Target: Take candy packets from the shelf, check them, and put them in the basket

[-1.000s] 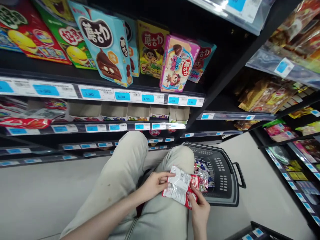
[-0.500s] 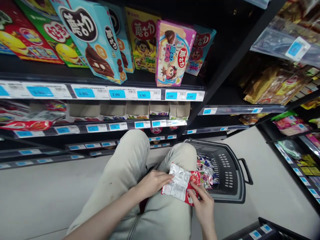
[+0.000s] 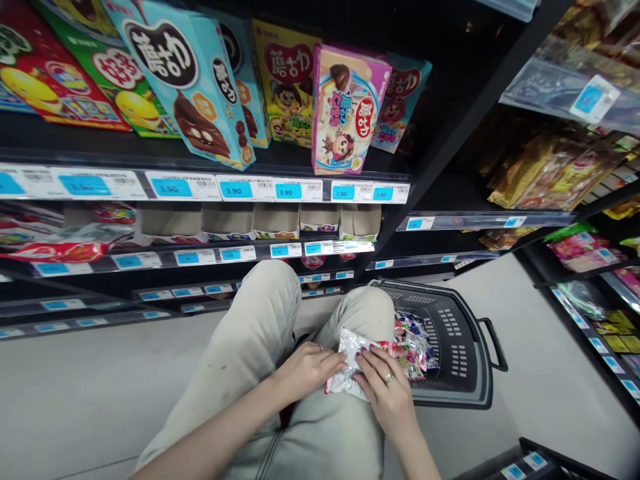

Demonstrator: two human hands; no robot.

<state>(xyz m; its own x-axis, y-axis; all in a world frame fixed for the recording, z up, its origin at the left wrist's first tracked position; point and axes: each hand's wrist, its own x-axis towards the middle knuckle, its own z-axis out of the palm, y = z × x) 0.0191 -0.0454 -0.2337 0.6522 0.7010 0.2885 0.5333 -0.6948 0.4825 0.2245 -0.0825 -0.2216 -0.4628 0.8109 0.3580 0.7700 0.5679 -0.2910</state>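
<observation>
A red and silver-white candy packet [image 3: 354,341] lies over my right knee, its printed back facing up. My left hand [image 3: 311,367] pinches the packet's left edge. Across its right half lies my right hand [image 3: 387,381], a ring on one finger, with the fingertips closed down on the wrapper near the middle. The red end of the packet is mostly covered by the right hand. Just past the knee stands a dark grey shopping basket [image 3: 480,373] with several small wrapped candies [image 3: 417,343] in it.
A black shelf ahead bears upright snack boxes, among them a blue box [image 3: 193,87] and a pink-purple box [image 3: 345,110]. Below the price strip [image 3: 250,189] sit open cardboard trays [image 3: 227,220]. Bagged snacks [image 3: 545,173] fill shelves at right. Grey floor [image 3: 545,320] lies beyond the basket.
My right hand has slid left from the packet's red right end to its silver-white middle. My left hand has stayed at the left edge. The basket looks unmoved.
</observation>
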